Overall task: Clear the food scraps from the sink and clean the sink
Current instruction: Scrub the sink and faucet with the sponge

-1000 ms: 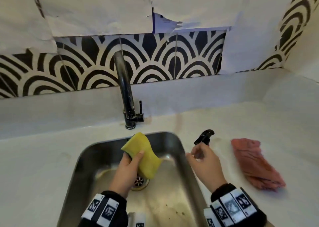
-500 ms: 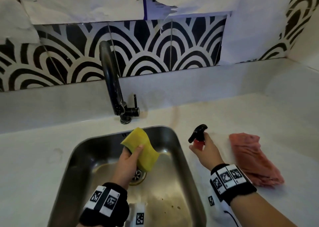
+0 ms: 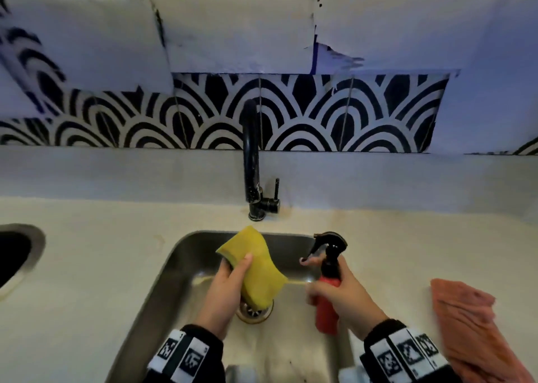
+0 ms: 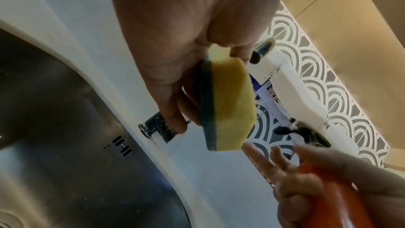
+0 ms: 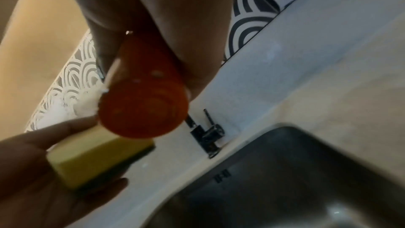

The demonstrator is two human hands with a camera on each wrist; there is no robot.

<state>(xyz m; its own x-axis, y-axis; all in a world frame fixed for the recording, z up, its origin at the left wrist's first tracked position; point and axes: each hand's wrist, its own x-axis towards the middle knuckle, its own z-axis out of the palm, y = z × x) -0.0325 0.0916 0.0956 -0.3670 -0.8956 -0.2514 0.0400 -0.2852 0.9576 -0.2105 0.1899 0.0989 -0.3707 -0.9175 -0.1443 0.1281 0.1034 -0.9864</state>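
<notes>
Left hand (image 3: 222, 291) gripped the yellow sponge (image 3: 256, 269) over the sink (image 3: 174, 266) drain; right hand (image 3: 345, 296) was wrapped round the red spray bottle (image 3: 327, 301), nozzle facing the sponge. I'd aim close and give short squirts. Half a second earlier, that bottle was just leaving the counter.

Pink cloth (image 3: 468, 327) on pale countertop (image 3: 87, 266)

Pale kitchen counter under a black-and-white tiled wall.

The counter (image 3: 87, 266) fills the view from 9 to 3 o'clock. At 12 o'clock, scalloped tiles (image 3: 320, 114) run beneath torn white paper (image 3: 233, 27). A dark opening (image 3: 14, 254) sits at 9 o'clock. Light is dim and bluish.
</notes>
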